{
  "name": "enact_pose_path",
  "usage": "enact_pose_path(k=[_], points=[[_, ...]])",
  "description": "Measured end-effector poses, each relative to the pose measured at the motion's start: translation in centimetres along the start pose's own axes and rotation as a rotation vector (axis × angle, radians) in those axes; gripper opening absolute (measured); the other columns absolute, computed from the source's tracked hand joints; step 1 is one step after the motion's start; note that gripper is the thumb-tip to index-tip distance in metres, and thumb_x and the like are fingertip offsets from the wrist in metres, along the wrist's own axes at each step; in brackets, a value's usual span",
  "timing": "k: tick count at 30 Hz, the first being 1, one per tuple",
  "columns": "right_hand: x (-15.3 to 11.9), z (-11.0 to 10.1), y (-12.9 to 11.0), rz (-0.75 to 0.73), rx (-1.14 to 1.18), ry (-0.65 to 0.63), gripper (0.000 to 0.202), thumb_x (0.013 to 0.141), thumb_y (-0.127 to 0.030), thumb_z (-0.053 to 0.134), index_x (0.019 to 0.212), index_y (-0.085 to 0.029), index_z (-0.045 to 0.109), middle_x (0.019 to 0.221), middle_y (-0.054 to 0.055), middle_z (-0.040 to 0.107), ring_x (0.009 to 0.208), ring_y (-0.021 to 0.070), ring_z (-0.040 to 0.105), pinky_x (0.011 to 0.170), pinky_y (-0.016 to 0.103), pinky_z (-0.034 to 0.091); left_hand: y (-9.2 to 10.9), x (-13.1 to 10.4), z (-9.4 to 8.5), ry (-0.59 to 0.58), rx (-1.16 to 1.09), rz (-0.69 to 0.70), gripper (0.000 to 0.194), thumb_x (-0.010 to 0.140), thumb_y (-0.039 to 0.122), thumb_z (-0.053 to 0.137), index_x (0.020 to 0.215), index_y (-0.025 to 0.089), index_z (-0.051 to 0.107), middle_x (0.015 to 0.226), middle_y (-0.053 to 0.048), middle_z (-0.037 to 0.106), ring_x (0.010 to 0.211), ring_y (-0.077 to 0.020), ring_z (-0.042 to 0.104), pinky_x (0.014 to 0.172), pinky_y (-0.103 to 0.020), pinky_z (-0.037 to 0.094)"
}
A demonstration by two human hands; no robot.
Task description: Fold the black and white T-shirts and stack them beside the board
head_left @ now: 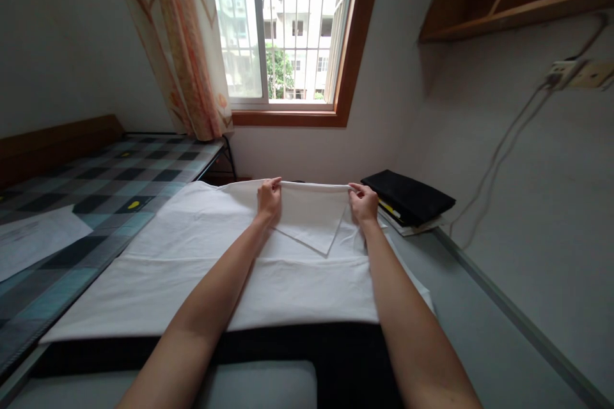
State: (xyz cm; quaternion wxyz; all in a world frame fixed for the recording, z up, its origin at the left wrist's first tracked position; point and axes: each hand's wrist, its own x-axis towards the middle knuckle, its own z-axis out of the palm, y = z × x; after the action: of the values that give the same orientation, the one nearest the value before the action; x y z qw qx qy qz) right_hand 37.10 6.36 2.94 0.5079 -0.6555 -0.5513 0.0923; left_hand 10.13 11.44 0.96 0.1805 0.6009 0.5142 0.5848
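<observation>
A large white cloth [192, 294] lies spread over a table, with a fold line running across its middle. My left hand [269, 200] pinches its far edge near the centre. Further right along that same edge, my right hand [363, 202] is closed on the cloth too. Between the hands the edge is pulled straight, and a pointed flap [311, 217] hangs toward me from it. Under the near side shows a black cloth [345, 358]. Whether the white cloth is a garment I cannot tell.
A bed with a checked cover [167, 166] and a paper sheet [38, 236] on it is at left. A black flat case [412, 198] rests on papers at the right. Behind are a curtain [182, 45] and window [297, 32]; a cable [499, 147] hangs right.
</observation>
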Motion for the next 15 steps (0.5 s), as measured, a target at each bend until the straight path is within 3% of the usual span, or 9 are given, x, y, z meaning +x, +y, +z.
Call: enact_pose_path(k=[6,12,15], points=[[0.21,0.25,0.37,0.021,0.078,-0.008,0.039,0.085,-0.033,0.053,0.113,-0.01,0.069,0.107,0.015,0.071,0.086,0.0205,0.064,0.078,0.029,0.05,0.21,-0.41,-0.33,0.016,0.171,0.068,0.015,0.084,0.018,0.059,0.093,0.02,0.071,0.091,-0.007,0.063,0.08,-0.0195,0.061,0.08,-0.03,0.046],[0.07,0.34,0.78,-0.025,0.123,0.024,0.043,0.085,-0.044,0.054,0.11,-0.012,0.071,0.107,0.016,0.071,0.09,0.0229,0.066,0.08,0.031,0.051,0.52,-0.87,-0.76,0.051,0.289,0.072,0.009,0.084,0.023,0.061,0.087,0.02,0.069,0.112,-0.008,0.056,0.07,-0.0147,0.06,0.07,-0.028,0.045],[-0.05,0.32,0.86,-0.007,0.146,0.014,0.047,0.083,-0.047,0.057,0.109,-0.011,0.072,0.096,0.015,0.073,0.08,0.0227,0.067,0.074,0.032,0.052,0.41,-0.99,-0.89,-0.018,0.331,0.079,0.009,0.086,0.021,0.058,0.088,0.021,0.067,0.098,-0.006,0.062,0.074,-0.0177,0.061,0.071,-0.029,0.044]])
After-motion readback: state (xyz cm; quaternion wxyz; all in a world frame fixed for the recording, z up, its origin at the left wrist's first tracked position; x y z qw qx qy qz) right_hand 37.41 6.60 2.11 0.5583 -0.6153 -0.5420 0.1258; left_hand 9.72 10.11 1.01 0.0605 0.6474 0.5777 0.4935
